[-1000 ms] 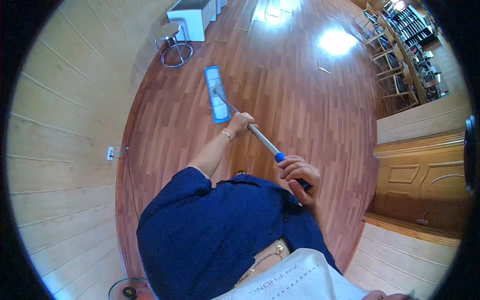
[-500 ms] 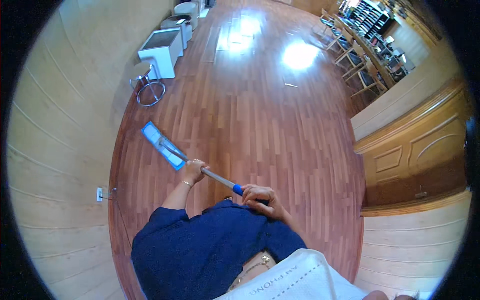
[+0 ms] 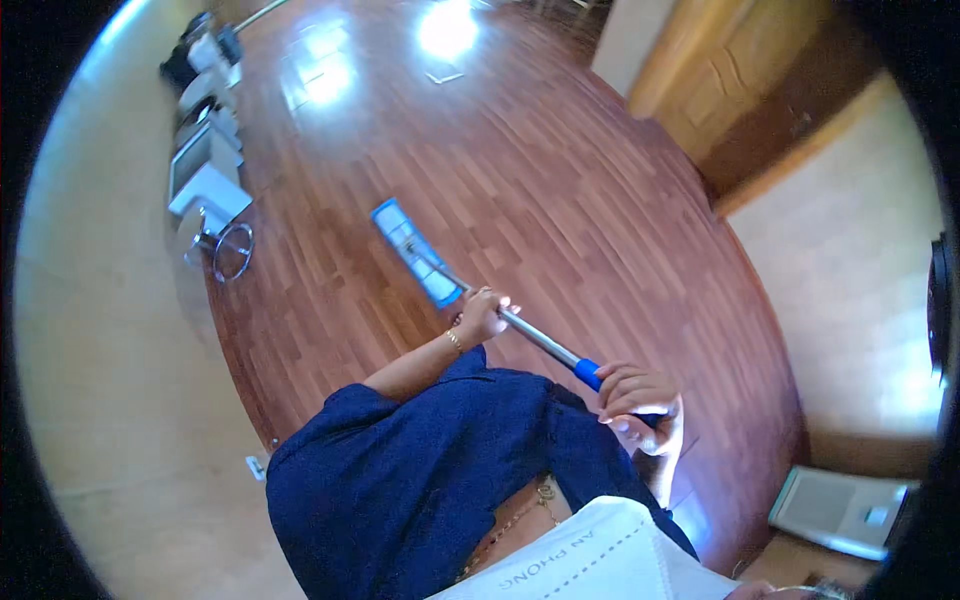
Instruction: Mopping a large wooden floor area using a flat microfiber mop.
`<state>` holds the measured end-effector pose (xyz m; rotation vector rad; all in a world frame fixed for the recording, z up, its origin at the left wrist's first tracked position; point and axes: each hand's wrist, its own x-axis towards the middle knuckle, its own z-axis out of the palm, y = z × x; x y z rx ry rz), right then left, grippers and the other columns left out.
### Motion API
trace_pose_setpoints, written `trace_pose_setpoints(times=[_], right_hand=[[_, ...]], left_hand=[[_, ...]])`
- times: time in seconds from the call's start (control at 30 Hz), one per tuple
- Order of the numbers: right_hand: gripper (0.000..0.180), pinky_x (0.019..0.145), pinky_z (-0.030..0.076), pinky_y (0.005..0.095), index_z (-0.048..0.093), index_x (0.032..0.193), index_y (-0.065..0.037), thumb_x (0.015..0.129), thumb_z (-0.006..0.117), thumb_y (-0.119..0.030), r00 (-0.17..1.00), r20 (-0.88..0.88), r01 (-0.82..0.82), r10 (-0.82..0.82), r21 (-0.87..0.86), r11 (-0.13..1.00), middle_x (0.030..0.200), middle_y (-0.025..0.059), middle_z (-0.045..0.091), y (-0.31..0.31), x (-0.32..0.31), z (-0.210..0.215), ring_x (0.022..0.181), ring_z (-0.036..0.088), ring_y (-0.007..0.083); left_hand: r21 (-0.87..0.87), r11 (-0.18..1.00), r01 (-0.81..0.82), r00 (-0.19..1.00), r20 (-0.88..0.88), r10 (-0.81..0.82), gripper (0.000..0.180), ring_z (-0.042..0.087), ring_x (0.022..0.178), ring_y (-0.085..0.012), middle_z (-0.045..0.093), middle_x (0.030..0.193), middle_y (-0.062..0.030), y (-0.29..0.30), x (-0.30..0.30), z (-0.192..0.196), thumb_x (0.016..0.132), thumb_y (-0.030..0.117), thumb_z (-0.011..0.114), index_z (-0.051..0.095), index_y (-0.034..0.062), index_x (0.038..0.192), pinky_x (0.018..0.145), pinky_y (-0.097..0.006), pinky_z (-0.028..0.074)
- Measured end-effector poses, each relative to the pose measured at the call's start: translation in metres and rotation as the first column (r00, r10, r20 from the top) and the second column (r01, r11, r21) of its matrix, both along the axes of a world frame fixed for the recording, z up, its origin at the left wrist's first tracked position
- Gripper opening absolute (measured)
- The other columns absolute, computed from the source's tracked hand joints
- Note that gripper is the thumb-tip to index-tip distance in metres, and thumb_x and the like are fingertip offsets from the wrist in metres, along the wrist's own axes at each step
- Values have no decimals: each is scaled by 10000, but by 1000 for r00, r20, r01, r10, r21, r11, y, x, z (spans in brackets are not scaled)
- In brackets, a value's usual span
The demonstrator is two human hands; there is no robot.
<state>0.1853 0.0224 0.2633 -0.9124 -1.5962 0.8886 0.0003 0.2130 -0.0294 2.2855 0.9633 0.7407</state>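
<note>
Mop (image 3: 417, 252): pole gripped by closed left hand (image 3: 480, 316) midway and right hand (image 3: 640, 405) at the top (spaced for leverage), head flat on floor (image 3: 560, 190) beyond the fingers.

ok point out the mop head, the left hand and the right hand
mop head (image 3: 417, 252), head view, middle of the blue pad
left hand (image 3: 480, 316), head view, knuckles on the pole
right hand (image 3: 640, 405), head view, back of hand
</note>
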Motion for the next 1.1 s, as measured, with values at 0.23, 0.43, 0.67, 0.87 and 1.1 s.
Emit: trace_pose_setpoints(times=[0.23, 0.43, 0.67, 0.87, 1.1], right_hand=[[91, 889, 464, 448, 669, 719, 5, 735, 653, -83, 840, 23, 540, -542, -119, 833, 701, 105, 664, -89, -43, 10, 752, 660, 275], [51, 884, 486, 461, 658, 727, -2, 721, 633, -46, 520, 214, 852, -827, -61, 520, 702, 114, 658, -128, -81, 21, 756, 672, 282], [120, 781, 541, 443, 646, 729, -7, 732, 615, -123, 98, 333, 966, -938, 197, 170, 642, 102, 644, -160, -132, 55, 652, 675, 283], [366, 620, 557, 405, 631, 743, -3, 849, 594, -352, 71, 583, 853, -810, 385, 352, 628, 105, 636, -209, -158, 93, 591, 655, 250], [226, 643, 527, 424, 565, 824, -63, 688, 658, -217, 38, 617, 679, -786, 561, 473, 655, 64, 584, -258, -180, 127, 620, 611, 219]], left_hand=[[85, 818, 569, 818, 47, -574, 393, 537, 625, -337, 493, 601, -115, -17, 103, 5, 752, 267, 710, 414, 82, 571, 608, -459, 404], [60, 498, 865, 500, -32, -865, 338, 563, 692, -320, 536, 651, -106, -68, 180, 6, 758, 293, 703, 486, 89, 596, 642, -437, 435], [-76, 67, 995, 61, -77, -995, 176, 631, 732, -330, 613, 690, -96, -176, 219, 24, 666, 262, 676, 554, 137, 645, 639, -478, 500], [-87, -166, 982, -169, -29, -985, 103, 647, 799, -324, 649, 736, -98, -283, 196, 38, 639, 197, 676, 642, 159, 728, 672, -469, 503], [-268, -308, 913, -335, -57, -941, 347, 636, 948, -298, 676, 937, -51, -326, 147, 88, 705, 446, 735, 662, 173, 906, 800, -492, 483]])
